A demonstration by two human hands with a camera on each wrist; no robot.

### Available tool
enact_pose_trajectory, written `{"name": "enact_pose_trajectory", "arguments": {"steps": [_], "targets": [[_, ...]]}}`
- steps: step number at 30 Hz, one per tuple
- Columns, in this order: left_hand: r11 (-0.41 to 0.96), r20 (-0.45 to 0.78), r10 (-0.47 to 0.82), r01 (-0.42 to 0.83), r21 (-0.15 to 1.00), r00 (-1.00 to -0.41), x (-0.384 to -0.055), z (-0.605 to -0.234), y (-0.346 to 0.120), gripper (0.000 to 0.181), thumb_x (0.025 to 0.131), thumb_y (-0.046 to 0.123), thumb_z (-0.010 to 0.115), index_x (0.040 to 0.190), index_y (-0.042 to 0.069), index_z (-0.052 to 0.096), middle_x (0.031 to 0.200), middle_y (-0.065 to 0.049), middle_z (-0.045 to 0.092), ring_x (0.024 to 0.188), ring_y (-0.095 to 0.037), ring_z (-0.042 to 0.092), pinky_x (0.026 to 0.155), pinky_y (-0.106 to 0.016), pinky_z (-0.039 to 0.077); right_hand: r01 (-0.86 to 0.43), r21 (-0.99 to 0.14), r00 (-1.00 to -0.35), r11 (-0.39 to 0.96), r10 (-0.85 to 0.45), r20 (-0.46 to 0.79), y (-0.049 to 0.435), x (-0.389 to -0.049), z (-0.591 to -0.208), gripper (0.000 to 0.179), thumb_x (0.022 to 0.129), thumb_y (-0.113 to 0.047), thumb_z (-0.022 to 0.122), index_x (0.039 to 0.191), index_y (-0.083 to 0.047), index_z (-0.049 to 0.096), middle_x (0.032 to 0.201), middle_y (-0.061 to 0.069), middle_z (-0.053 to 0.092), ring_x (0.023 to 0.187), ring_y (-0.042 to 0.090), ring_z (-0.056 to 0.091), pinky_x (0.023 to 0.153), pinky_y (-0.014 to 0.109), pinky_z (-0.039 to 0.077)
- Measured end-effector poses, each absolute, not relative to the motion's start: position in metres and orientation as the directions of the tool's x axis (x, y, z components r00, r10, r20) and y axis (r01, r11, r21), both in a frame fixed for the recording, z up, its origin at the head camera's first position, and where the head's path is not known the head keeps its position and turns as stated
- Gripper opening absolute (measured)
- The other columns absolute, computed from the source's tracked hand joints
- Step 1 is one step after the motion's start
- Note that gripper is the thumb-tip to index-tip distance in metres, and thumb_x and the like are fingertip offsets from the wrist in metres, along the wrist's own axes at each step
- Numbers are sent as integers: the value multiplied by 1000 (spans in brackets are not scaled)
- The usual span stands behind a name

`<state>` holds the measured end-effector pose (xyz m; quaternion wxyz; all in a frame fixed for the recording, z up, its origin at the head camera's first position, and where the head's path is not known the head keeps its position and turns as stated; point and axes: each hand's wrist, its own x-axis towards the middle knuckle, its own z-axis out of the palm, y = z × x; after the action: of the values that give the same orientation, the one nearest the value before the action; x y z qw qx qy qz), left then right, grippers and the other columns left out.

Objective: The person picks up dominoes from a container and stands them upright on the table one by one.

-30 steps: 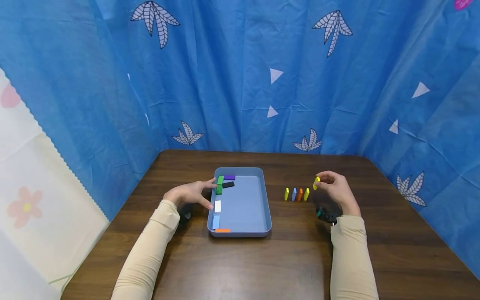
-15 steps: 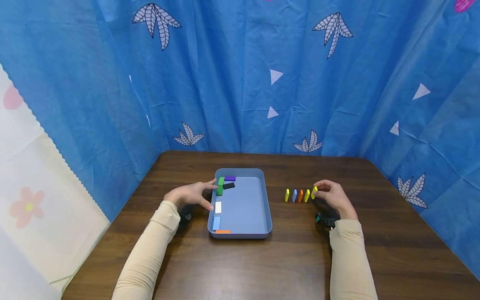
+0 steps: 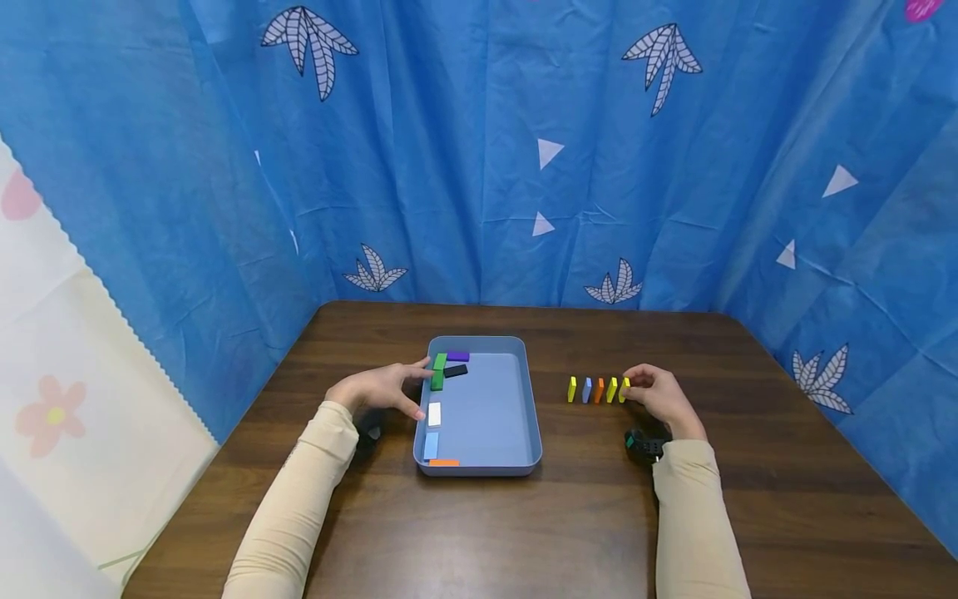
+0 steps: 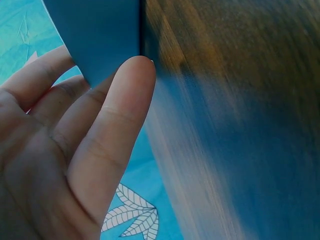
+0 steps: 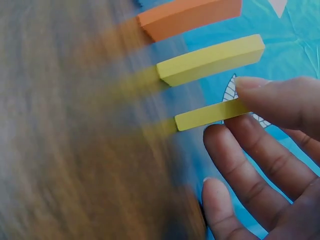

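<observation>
My right hand [image 3: 662, 399] pinches the top of an upright yellow domino [image 5: 207, 116] between thumb and fingers, its lower end at the tabletop. Beside it stands a row of upright dominoes: a second yellow one [image 3: 612, 389], an orange one [image 5: 192, 19], a blue one [image 3: 587, 390] and, at the left end, another yellow one [image 3: 572, 388]. At the left wall of a blue-grey tray [image 3: 497, 416] is my left hand [image 3: 382, 389], its fingers spread and extended along the rim. In the left wrist view, the thumb [image 4: 120, 110] lies against the tray's side.
Inside the tray, along its left side, lie green [image 3: 437, 380], purple [image 3: 458, 356], black [image 3: 455, 371], white [image 3: 434, 414], light blue [image 3: 431, 446] and orange [image 3: 445, 462] dominoes. Blue curtains [image 3: 449, 150] hang behind the brown wooden table [image 3: 479, 541].
My right hand has lowered the yellow domino from above the table and brought it left to the right end of the row. The left hand stays at the tray.
</observation>
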<state>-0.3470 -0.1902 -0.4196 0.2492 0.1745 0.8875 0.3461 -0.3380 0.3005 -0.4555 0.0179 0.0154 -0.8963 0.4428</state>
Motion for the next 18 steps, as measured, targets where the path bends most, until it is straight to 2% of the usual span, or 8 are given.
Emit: {"name": "enact_pose_trajectory", "arguments": {"steps": [4, 13, 18], "targets": [[696, -318, 485, 139, 704, -814, -347, -420, -191, 91, 82, 32, 83, 157, 15, 35, 171, -2, 4, 156, -39, 6, 121, -66, 17, -37, -789, -999, 613, -6, 42, 299, -338, -457, 26, 94, -3, 67, 118, 5, 60, 111, 23, 63, 95, 27, 58, 77, 28, 50], [698, -317, 496, 155, 699, -809, -347, -418, -191, 91, 82, 32, 83, 157, 13, 34, 171, -4, 4, 156, -40, 6, 120, -67, 17, -44, -796, -998, 604, -64, 6, 302, -337, -459, 38, 95, -6, 66, 130, 5, 54, 119, 25, 62, 102, 29, 61, 83, 35, 54], [700, -323, 497, 152, 698, -805, -347, -417, -190, 91, 82, 32, 82, 157, 13, 34, 171, -5, 3, 155, -41, 5, 119, -68, 16, -29, -797, -998, 604, -64, -12, 304, -334, -453, 43, 96, -8, 66, 134, 4, 51, 124, 27, 59, 106, 32, 59, 87, 35, 53]]}}
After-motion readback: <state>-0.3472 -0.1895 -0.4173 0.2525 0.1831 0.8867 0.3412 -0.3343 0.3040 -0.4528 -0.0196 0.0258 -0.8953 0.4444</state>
